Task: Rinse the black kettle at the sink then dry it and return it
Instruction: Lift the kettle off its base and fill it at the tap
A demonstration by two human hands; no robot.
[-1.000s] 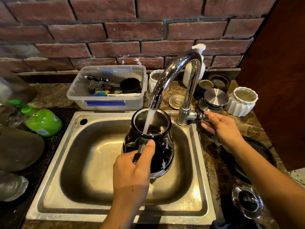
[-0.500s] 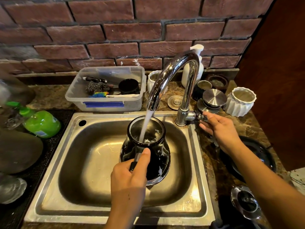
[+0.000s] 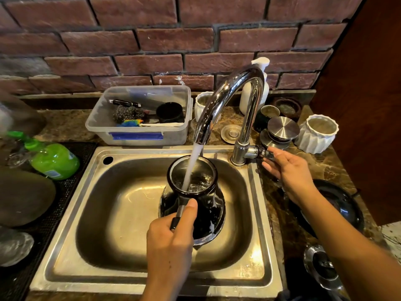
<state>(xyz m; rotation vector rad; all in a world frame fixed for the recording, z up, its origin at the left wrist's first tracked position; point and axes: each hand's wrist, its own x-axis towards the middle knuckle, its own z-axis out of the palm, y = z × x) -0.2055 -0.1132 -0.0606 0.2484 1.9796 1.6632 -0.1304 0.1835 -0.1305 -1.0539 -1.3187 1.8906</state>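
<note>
Gripping the black kettle [image 3: 195,205] by its handle with the left hand [image 3: 171,242], thumb pressed along the top, keeping it upright inside the steel sink [image 3: 71,216] toward the right of the basin. Catching the stream of water [image 3: 193,164] from the chrome tap [image 3: 227,101] straight through the open mouth. Resting the right hand [image 3: 288,170] on the tap lever [image 3: 263,152] at the sink's right rim, fingers loosely curled around it, well apart from the kettle. Leaving a clear plastic tub [image 3: 138,118] on the table behind the sink.
</note>
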